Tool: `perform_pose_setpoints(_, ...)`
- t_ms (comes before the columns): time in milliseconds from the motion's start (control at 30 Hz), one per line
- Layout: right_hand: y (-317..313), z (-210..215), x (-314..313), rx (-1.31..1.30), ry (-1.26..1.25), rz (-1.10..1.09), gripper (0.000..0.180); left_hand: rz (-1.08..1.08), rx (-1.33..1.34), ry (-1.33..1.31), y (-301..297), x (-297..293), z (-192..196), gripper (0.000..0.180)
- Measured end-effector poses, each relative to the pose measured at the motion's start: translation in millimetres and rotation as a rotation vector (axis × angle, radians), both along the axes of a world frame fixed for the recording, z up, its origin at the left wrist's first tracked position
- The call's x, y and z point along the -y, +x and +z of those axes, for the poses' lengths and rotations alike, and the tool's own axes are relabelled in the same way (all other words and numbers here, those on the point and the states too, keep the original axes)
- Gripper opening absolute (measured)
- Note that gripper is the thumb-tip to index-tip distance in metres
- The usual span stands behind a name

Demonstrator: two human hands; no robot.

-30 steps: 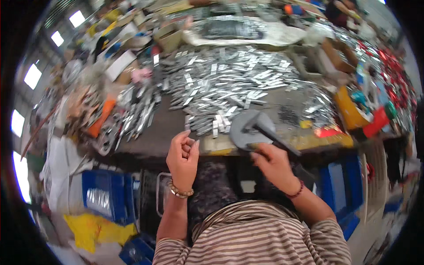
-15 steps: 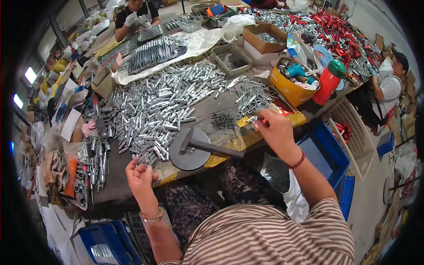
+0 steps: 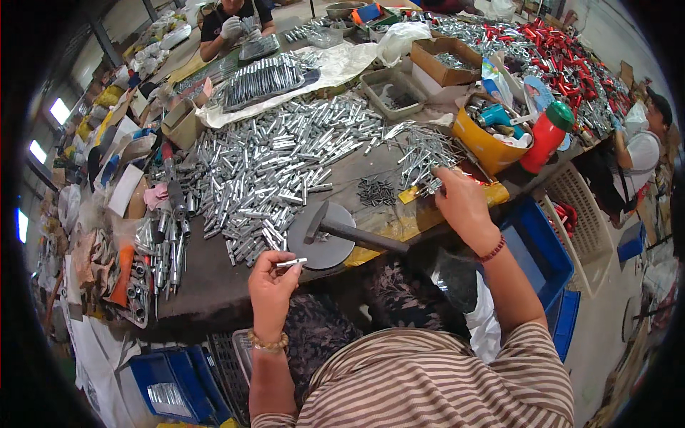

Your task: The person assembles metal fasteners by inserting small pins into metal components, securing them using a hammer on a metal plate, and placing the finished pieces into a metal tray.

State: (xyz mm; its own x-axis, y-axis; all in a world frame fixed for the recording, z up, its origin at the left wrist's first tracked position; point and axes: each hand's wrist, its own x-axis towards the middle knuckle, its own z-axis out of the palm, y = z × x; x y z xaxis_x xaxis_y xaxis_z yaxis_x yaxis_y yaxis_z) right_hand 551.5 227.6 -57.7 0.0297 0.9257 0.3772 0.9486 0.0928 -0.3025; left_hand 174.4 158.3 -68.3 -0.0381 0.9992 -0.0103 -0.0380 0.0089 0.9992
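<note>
Two hands are showing in the head view. L hand (image 3: 271, 289) is pinching one silver tube (image 3: 292, 262) btwn thumb and fingers, the grip nearly closing around it. The tube is sitting at the near-L edge of the round grey plate (image 3: 335, 255); whether it is touching the plate, can't tell. R hand (image 3: 465, 208) is hanging over the near edge of the thin silver rods (image 3: 424, 153), thumb and fingertips curling close tog.; whether it is gripping a rod, can't tell.

Pos.: rel. to R hand, the tube is lying to the L and closer to the person; L hand is obv. the nearer one. Rods are lying well apart from the tube, to its R and farther out, w/ the dark screws (image 3: 376, 191) and hammer (image 3: 360, 235) sitting btwn.

Orient.: tube long axis is running approx. L–R, its free end pointing R and tilting slightly toward the far side. Hammer handle is pointing R and slightly toward the person. Rods are pointing in mixed directions on the table (image 3: 207, 285).
</note>
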Motion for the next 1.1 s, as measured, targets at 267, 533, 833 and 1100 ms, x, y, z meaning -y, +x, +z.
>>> perform_pose_setpoints(267, -33.3, 23.4, 23.8, -0.313, -0.128, 0.270, 0.025, 0.001, -0.551, 0.195, 13.1, -5.4, 12.2, 0.014)
perform_pose_setpoints(533, -31.4, 4.0, 11.5, 0.016, -0.127, 0.356, 0.021, 0.018, -0.652, 0.291, 10.2, -3.9, 7.6, 0.015)
perform_pose_setpoints(833, -56.5, 25.9, 26.2, -0.090, -0.180, 0.407, 0.021, 0.014, -0.702, 0.309, 11.3, -9.5, 8.1, 0.014)
perform_pose_setpoints(1100, -111.1, 14.0, 25.9, -0.006, 0.007, 0.789, 0.021, 0.032, -0.843, 0.427, 8.9, -10.9, 4.9, 0.014)
